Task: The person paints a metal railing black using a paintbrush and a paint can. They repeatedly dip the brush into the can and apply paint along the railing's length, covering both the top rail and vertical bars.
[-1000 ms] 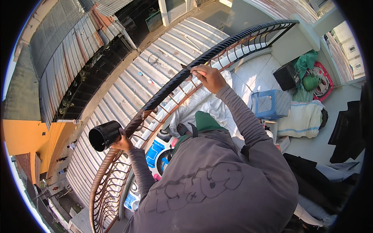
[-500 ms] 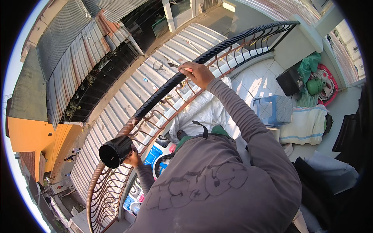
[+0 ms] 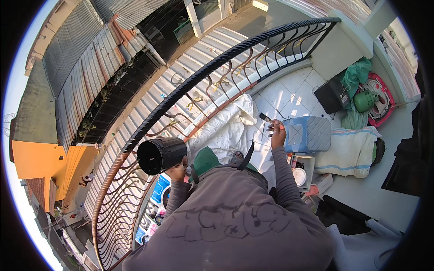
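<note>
My left hand grips a black can from its right side, its mouth tipped toward the left, beside the curved metal railing. The railing's top bar looks glossy black along its far stretch and brown along the near left stretch. In my right hand is a paintbrush with dark bristles pointing up and left. That hand is over the balcony floor, away from the railing, close to a blue plastic stool.
A white sheet lies crumpled along the railing's foot. To the right are a white sack, a black box, a pink basin and a crate holding a white tub. Beyond the railing, a corrugated roof lies below.
My right hand has left the railing's top bar and moved right and nearer me with the paintbrush. The can in my left hand sits higher and further right in view. My view has shifted.
</note>
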Motion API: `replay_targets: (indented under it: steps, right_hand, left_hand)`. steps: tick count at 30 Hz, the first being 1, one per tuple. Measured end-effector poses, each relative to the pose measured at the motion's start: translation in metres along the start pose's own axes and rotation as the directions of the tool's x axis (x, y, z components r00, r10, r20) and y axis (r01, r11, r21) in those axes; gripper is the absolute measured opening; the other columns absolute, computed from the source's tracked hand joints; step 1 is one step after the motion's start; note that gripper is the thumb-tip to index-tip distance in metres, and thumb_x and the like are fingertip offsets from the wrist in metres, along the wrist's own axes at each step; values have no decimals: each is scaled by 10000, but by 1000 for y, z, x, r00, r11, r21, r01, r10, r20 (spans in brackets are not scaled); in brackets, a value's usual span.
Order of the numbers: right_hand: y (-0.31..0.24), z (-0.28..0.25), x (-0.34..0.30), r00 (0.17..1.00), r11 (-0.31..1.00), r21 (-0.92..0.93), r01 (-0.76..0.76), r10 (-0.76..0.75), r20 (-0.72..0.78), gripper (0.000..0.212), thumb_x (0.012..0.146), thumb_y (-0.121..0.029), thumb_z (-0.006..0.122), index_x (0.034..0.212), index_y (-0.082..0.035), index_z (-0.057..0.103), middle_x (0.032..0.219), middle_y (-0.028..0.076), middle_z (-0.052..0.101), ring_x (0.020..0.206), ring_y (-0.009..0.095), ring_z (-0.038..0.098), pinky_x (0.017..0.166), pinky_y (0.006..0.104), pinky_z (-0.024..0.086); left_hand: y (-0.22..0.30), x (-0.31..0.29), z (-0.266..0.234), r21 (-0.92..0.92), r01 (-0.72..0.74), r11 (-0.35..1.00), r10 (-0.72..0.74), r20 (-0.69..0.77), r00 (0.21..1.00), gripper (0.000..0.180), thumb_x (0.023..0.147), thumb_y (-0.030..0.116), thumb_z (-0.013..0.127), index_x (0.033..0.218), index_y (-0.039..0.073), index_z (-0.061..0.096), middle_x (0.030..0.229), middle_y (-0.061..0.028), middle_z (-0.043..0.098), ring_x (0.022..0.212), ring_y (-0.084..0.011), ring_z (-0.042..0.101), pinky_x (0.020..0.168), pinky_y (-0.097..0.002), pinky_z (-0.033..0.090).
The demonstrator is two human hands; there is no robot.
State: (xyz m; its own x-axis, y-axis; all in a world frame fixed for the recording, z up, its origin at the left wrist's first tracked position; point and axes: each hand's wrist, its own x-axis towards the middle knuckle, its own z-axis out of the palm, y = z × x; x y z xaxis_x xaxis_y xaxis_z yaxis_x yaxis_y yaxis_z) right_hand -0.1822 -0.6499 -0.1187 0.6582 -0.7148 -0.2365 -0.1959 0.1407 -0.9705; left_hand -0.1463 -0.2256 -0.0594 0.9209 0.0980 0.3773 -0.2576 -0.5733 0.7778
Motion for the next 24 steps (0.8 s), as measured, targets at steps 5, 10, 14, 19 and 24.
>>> replay_targets:
  steps: [5, 10, 14, 19, 24]
  right_hand:
    - [26, -74, -32, 973, 995, 98, -28, 49, -226, 334, 1083, -357, 462, 1138, -77, 635, 884, 34, 664, 747, 131, 681, 545, 238, 466]
    - [15, -101, -25, 900, 978, 206, 19, 73, -430, 345, 1075, -378, 483, 1140, -74, 631, 879, 38, 663, 745, 146, 689, 542, 241, 449]
    - [-4, -111, 5, 866, 960, 265, 90, 56, -496, 387, 1070, -413, 495, 1187, -69, 630, 870, 37, 659, 729, 147, 685, 535, 238, 459]
    - [-28, -133, 68, 819, 967, 215, 137, 11, -573, 456, 1066, -368, 487, 1397, -68, 576, 883, 43, 652, 706, 150, 654, 538, 245, 459]
    - [-56, -154, 146, 755, 952, 300, 59, 154, -637, 469, 1059, -399, 470, 1376, -74, 587, 922, 44, 650, 717, 155, 630, 541, 268, 463]
  left_hand:
    - [39, 13, 56, 99, -488, 867, 303, 674, 674, 342, 861, 369, 751, 1162, 207, 752, 1172, 7, 735, 1125, -225, 663, 1020, -407, 475]
    - [60, 32, 133, -218, 66, 974, 168, 882, 440, 381, 864, 381, 765, 1193, 189, 738, 1218, 6, 725, 1164, -213, 647, 1059, -387, 457]
    - [63, 44, 224, -420, 13, 907, 365, 802, 472, 731, 695, 360, 913, 1303, 63, 637, 1261, -85, 697, 1204, -231, 638, 1081, -411, 464]
    - [114, 86, 310, -491, 285, 823, 315, 812, 491, 906, 605, 288, 971, 1356, 4, 553, 1310, -147, 653, 1220, -250, 634, 1051, -393, 496]
    - [174, 158, 365, -552, 298, 779, 407, 806, 429, 1000, 593, 288, 957, 1417, -12, 476, 1334, -175, 626, 1228, -268, 629, 1057, -399, 490]
